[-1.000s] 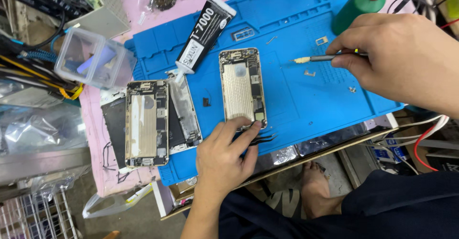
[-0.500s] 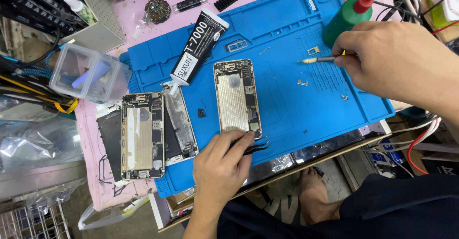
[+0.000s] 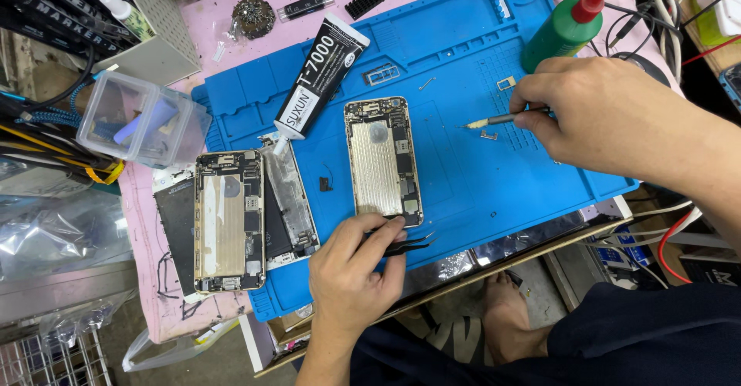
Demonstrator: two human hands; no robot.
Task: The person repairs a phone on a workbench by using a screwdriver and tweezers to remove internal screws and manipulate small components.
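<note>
At the far left a clear plastic box (image 3: 143, 118) is seen, with an opened phone housing (image 3: 228, 220) below it at the blue mat's (image 3: 455, 38) edge. A black glue tube (image 3: 323, 75) lies slanted on the mat. Black tweezers (image 3: 407, 244) are pinched in the left hand (image 3: 353, 272), touching the lower end of a second opened phone (image 3: 384, 160). A slim screwdriver (image 3: 500, 119) is gripped by the right hand (image 3: 598, 112), near a green bottle (image 3: 568, 27).
</note>
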